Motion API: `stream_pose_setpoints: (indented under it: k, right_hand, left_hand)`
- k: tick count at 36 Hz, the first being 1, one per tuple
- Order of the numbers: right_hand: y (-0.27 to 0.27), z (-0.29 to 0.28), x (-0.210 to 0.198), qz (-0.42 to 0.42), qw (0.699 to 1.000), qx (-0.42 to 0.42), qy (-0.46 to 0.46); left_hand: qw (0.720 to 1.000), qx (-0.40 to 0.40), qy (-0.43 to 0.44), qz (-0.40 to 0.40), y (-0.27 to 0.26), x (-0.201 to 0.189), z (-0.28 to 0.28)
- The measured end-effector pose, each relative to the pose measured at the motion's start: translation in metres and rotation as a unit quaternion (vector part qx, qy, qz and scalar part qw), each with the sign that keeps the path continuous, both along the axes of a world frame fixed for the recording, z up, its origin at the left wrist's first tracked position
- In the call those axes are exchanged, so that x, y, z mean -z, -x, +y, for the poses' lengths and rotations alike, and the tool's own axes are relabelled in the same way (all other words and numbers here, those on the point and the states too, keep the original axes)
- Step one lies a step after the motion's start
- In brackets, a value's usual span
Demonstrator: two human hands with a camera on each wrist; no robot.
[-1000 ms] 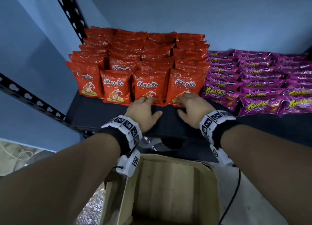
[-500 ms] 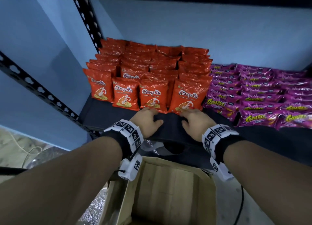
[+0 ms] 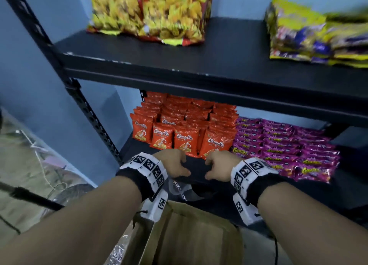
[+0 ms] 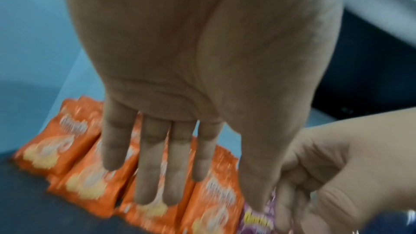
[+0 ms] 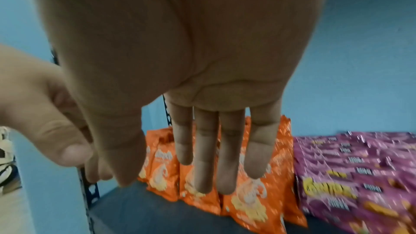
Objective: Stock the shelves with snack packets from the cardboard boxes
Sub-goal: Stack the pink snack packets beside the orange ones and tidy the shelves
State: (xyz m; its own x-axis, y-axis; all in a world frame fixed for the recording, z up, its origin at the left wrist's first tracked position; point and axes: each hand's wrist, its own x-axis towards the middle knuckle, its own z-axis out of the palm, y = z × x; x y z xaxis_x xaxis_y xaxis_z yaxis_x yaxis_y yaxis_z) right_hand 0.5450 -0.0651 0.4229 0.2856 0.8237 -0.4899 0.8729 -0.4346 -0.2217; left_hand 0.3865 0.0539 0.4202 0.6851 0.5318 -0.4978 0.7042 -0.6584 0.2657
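Head view: the left hand (image 3: 172, 164) and right hand (image 3: 218, 166) hover side by side, holding nothing, near the orange packets (image 3: 184, 133) standing on the lower shelf (image 3: 137, 148). The cardboard box (image 3: 191, 237) sits below. Left wrist view: fingers (image 4: 155, 163) straight. Right wrist view: fingers (image 5: 206, 150) straight, purple packets (image 5: 355, 172) beside the orange ones.

arms: bare | wristbands (image 3: 148, 170): black, at 6 o'clock | marker blocks (image 3: 246, 170): white, black square codes | cable (image 3: 275, 250): black

A blue wall (image 3: 49, 85) fills the left and upper part of the head view behind a black metal rack (image 3: 199, 61), whose perforated upright (image 3: 91, 121) runs diagonally at left; pale floor (image 3: 22, 165) with cables lies at lower left
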Motion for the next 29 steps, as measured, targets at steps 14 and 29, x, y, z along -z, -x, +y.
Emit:
stream_pose_setpoints:
  k: [14,29]
  right_hand:
    - [0.013,-0.04,-0.164,-0.008,0.995,0.012,-0.102]
    - [-0.038,-0.122,-0.304,-0.069,0.971,0.14,-0.179]
  left_hand:
    - [0.993,0.011,-0.081,-0.079,0.017,-0.159,-0.024]
    - [0.965,0.061,-0.076,-0.244,-0.068,-0.296,-0.065]
